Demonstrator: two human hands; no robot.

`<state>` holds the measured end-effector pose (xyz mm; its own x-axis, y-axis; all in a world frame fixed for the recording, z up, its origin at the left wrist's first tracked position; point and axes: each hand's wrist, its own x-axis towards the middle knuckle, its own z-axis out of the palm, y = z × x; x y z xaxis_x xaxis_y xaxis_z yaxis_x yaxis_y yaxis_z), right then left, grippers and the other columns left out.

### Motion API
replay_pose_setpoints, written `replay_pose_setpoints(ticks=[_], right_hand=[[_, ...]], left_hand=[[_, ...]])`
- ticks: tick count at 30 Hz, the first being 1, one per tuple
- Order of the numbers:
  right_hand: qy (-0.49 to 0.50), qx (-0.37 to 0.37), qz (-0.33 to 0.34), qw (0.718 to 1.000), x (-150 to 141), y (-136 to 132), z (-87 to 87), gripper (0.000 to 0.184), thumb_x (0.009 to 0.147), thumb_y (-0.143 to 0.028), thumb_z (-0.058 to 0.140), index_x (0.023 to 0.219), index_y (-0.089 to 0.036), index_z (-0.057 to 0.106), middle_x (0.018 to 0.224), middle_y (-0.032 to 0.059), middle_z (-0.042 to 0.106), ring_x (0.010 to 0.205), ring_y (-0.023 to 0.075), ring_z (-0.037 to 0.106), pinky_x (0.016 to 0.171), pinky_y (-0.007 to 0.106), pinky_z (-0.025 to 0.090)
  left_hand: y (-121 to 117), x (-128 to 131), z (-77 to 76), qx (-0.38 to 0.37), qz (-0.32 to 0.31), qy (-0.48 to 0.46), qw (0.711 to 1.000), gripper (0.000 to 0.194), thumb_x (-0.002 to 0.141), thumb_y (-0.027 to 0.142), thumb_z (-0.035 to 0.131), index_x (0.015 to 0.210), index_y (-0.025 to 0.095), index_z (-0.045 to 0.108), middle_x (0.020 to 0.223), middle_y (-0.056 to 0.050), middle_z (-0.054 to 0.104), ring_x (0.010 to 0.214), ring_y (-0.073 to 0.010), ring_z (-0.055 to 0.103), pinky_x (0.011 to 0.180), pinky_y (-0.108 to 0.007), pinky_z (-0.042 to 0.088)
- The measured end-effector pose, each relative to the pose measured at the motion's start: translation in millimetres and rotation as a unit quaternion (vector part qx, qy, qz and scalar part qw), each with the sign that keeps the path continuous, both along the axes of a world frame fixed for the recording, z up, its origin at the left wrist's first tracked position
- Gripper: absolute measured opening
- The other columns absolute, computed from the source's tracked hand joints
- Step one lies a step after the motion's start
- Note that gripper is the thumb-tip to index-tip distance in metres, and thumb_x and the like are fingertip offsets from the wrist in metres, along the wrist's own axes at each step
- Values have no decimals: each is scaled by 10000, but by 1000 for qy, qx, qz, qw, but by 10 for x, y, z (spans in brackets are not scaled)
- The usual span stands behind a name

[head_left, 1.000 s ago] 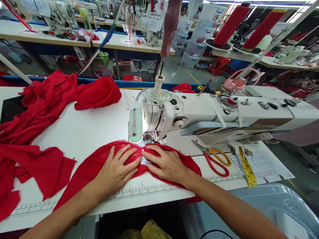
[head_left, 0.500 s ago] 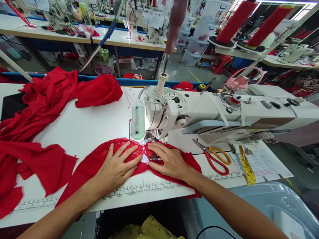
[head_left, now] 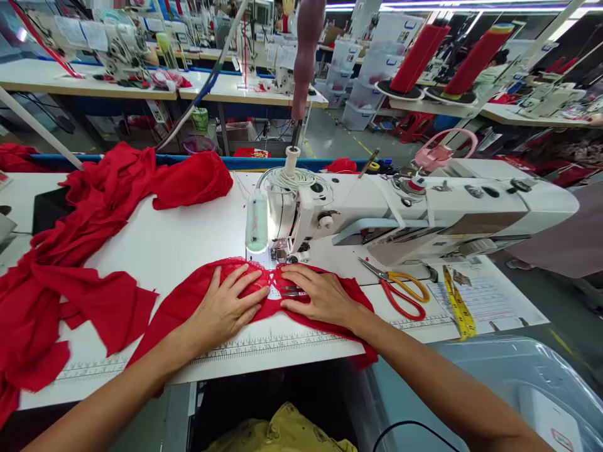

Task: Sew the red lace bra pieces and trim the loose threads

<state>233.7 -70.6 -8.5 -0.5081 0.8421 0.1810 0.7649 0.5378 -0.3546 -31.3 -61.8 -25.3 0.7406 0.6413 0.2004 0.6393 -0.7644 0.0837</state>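
Note:
A red garment piece with lace (head_left: 183, 285) lies on the table in front of the sewing machine's needle area (head_left: 279, 252). My left hand (head_left: 228, 307) rests flat on its left half, fingers spread over the lace. Pressing on the right half is my right hand (head_left: 323, 298), its fingers extended. The metal blades of small thread snips (head_left: 293, 292) poke out between its index finger and thumb; their handle is hidden under the palm. Between the hands, a crossed lacing detail and a pale dotted triangle (head_left: 274, 292) show at the garment's centre.
Orange-and-red scissors (head_left: 400, 289) lie right of my right hand, beside a yellow tape measure (head_left: 459, 304) on a printed sheet (head_left: 490, 307). Red fabric (head_left: 94, 251) is heaped at the left. A ruler strip (head_left: 268, 345) runs along the table's front; a translucent bin (head_left: 471, 370) stands below right.
The camera view has tilted up slightly and shifted. Both hands stay in nearly the same place on the red garment, with the snips' blades still showing under the right hand.

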Motion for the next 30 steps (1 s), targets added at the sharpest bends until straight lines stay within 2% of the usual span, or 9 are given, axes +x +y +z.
replay_pose_setpoints(ticks=[5, 7, 9, 11, 14, 17, 22, 26, 30], right_hand=[[20, -7, 5, 1000, 33, -141, 21, 529, 891, -468, 661, 1342, -211, 561, 1401, 96, 588, 1196, 246, 622, 797, 359, 607], [59, 7, 12, 998, 18, -166, 28, 421, 922, -385, 630, 1306, -218, 584, 1365, 88, 613, 1184, 226, 629, 818, 334, 599], [95, 30, 21, 995, -24, -154, 16, 297, 950, -243, 555, 1239, -228, 623, 1296, 69, 657, 1133, 190, 652, 831, 294, 586], [106, 52, 34, 992, -77, -115, -24, 291, 929, -138, 510, 1165, -225, 655, 1226, 51, 693, 1063, 167, 676, 804, 259, 580], [90, 63, 45, 993, -119, -54, -119, 246, 904, -140, 554, 1106, -212, 674, 1195, 44, 710, 985, 156, 699, 735, 230, 576], [93, 68, 32, 993, -92, -33, -202, 225, 906, -194, 610, 1122, -216, 672, 1222, 42, 705, 1016, 158, 700, 755, 235, 576], [89, 71, 4, 993, -46, -58, -207, 253, 906, -318, 652, 1141, -228, 677, 1238, 46, 703, 1029, 179, 703, 755, 259, 586], [74, 65, -3, 995, -60, -70, -153, 326, 894, -423, 666, 1152, -225, 676, 1251, 55, 698, 1001, 192, 711, 772, 276, 594], [64, 59, -3, 996, -57, -71, -126, 362, 883, -448, 679, 1162, -218, 669, 1266, 59, 689, 987, 192, 716, 783, 282, 600]], left_hand=[[-123, 55, 71, 7, 3, -23, 1000, 360, 998, 282, 456, 1332, 301, 589, 1457, -124, 529, 1350, -400, 445, 987, -758, 390], [-173, 126, 139, -3, 13, -73, 997, 327, 993, 257, 465, 1276, 257, 628, 1405, -136, 564, 1311, -358, 497, 1020, -653, 452], [-202, 215, 187, -28, 24, -142, 989, 309, 1000, 225, 446, 1247, 201, 630, 1322, -135, 612, 1238, -273, 569, 1027, -485, 520], [-210, 292, 177, -40, 25, -195, 980, 295, 1007, 197, 424, 1224, 161, 620, 1253, -128, 647, 1166, -213, 617, 1003, -383, 552], [-207, 328, 55, -17, 7, -180, 983, 291, 1004, 160, 406, 1194, 143, 625, 1263, -142, 648, 1207, -237, 604, 1068, -484, 503], [-216, 289, -77, -12, 3, -126, 992, 330, 995, 137, 402, 1259, 144, 600, 1341, -154, 612, 1305, -283, 537, 1123, -612, 396], [-239, 266, -125, -22, 28, -121, 992, 367, 1009, 187, 400, 1344, 151, 545, 1365, -144, 602, 1317, -259, 529, 1149, -590, 368], [-242, 263, -109, 3, 17, -107, 994, 385, 1015, 215, 413, 1375, 152, 532, 1372, -146, 600, 1328, -281, 517, 1123, -593, 396], [-240, 229, -97, -1, 13, -91, 996, 399, 1016, 223, 414, 1397, 178, 524, 1398, -131, 587, 1354, -292, 489, 1115, -589, 405]])
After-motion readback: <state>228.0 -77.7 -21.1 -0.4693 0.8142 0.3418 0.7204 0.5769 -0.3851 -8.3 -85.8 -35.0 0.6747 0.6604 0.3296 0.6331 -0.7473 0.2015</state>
